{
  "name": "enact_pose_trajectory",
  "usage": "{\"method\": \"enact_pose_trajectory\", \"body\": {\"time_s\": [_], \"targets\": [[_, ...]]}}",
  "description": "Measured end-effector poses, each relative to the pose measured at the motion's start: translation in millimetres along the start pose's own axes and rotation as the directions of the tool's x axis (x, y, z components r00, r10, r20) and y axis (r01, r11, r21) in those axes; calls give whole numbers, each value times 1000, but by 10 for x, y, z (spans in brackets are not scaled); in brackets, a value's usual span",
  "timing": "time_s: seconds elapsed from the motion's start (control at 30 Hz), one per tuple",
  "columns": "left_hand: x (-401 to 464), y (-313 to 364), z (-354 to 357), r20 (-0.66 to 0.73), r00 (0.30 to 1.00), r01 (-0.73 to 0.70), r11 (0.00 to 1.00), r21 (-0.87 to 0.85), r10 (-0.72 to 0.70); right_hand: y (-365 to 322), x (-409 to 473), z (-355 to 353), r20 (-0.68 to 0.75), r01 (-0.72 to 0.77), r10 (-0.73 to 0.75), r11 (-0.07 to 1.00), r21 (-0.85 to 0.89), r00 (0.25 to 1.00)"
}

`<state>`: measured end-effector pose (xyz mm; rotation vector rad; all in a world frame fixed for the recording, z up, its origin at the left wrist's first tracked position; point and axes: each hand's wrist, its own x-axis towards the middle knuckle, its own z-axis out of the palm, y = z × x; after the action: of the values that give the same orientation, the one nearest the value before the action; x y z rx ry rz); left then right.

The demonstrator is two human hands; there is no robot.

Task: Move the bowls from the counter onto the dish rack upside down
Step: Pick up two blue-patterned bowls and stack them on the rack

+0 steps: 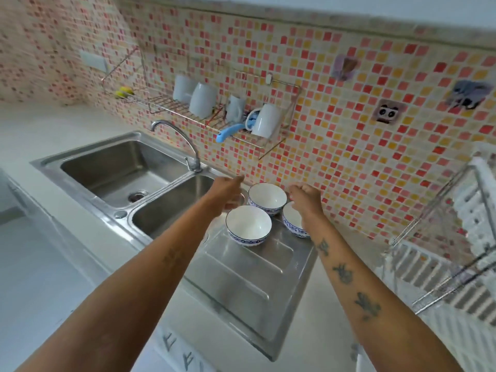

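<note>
Three white bowls with blue patterned bands stand upright on the steel drainboard [249, 277]. The near bowl [248, 224] is in front, the far bowl [267, 196] is behind it, and the right bowl [292, 220] is partly hidden by my right wrist. My left hand [228, 187] hovers left of the far bowl, fingers loosely curled and holding nothing. My right hand [304, 197] hangs above the right bowl with its fingers curled, also holding nothing. A wire dish rack [268, 140] hangs on the tiled wall, carrying white cups.
A double steel sink [120, 170] with a curved faucet [182, 138] lies to the left. A blue-handled utensil [230, 131] sticks out of the wall rack. A second wire rack with white slats [456, 251] stands at the right on the counter.
</note>
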<state>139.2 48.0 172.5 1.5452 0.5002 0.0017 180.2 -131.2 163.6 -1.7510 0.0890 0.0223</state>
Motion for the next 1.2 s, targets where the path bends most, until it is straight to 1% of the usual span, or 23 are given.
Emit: {"method": "enact_pose_trajectory", "body": {"time_s": [0.1, 0.17, 0.27, 0.33, 0.37, 0.43, 0.5, 0.63, 0.8, 1.0, 1.1, 1.2], "targets": [[337, -373, -203, -23, 990, 143, 990, 10, -142, 515, 265, 226, -23, -195, 193, 978, -74, 981], [570, -647, -287, 21, 966, 257, 966, 0, -257, 795, 377, 324, -20, -317, 317, 945, -81, 948], [838, -980, -329, 113, 894, 438, 899, -15, -434, 1125, 532, 444, 36, -479, 485, 870, -114, 874], [961, -1112, -301, 117, 863, 497, 867, -35, -491, 1296, 648, 506, 76, -567, 578, 813, -130, 812], [1019, -1163, -270, 105, 859, 507, 861, -44, -500, 1356, 704, 537, 88, -589, 600, 799, -119, 796], [1132, -1242, -188, 92, 855, 516, 855, -55, -510, 1439, 799, 613, 96, -621, 629, 778, -96, 772], [1220, -1296, -81, 106, 848, 527, 847, -71, -519, 1489, 852, 703, 113, -653, 657, 754, -77, 745], [1265, -1279, 103, 113, 838, 543, 836, -83, -533, 1596, 929, 845, 119, -687, 686, 725, -35, 718], [1332, -1381, 121, 142, 846, 522, 852, -33, -513, 1599, 901, 914, 61, -653, 652, 757, 2, 756], [1353, -1420, 117, 159, 852, 512, 858, -45, -500, 1699, 921, 961, -9, -631, 632, 775, 30, 775], [1295, -1408, 105, 168, 856, 503, 862, -61, -488, 1621, 876, 961, -1, -631, 631, 776, 24, 776], [1184, -1354, 79, 200, 857, 500, 860, -100, -475, 1534, 809, 929, -18, -620, 622, 782, 68, 782]]}}
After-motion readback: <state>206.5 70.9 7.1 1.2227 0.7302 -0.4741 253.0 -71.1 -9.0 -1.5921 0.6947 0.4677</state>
